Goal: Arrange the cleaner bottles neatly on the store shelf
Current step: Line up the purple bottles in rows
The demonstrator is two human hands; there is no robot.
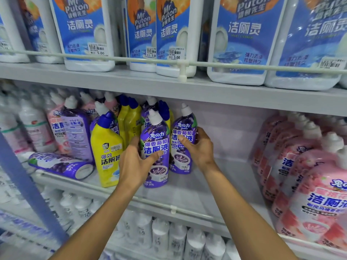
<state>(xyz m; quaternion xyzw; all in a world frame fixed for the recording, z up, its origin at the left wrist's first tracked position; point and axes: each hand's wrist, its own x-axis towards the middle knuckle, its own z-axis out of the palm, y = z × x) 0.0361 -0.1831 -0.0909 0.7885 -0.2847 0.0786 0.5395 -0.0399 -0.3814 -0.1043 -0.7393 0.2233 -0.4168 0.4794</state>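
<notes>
Observation, taken outward from the wearer, with places given relative to the front purple bottle standing at the lip of the middle shelf.

Left hand: wrapped around this bottle's left flank, thumb across the label, fingers behind. It is clamped on the bottle.

Right hand: closed around a second purple bottle, which stands just right of and slightly behind the first. The two bottles look to be touching or nearly so; the gap cannot be judged with confidence from this angle.

Immediately left stands a yellow bottle, upright, label forward. Further left, a fallen purple bottle lies on its side against the front rail (it needs standing up later). Behind these, mixed purple, pink and yellow bottles crowd together, several leaning. To the right is bare shelf floor, then a row of pink bottles.

Assessment: the step in hand appears to be squaring the two purple bottles into a row. Recommended practice:
- keep both bases flat on the shelf and slide rather than lift;
- turn labels to face front;
- set them shoulder to shoulder, flush with the rail;
- grip low on the body, since the tall necks tip easily.

Risk: an elbow or bottle nudging the yellow neighbour could topple it.
</notes>
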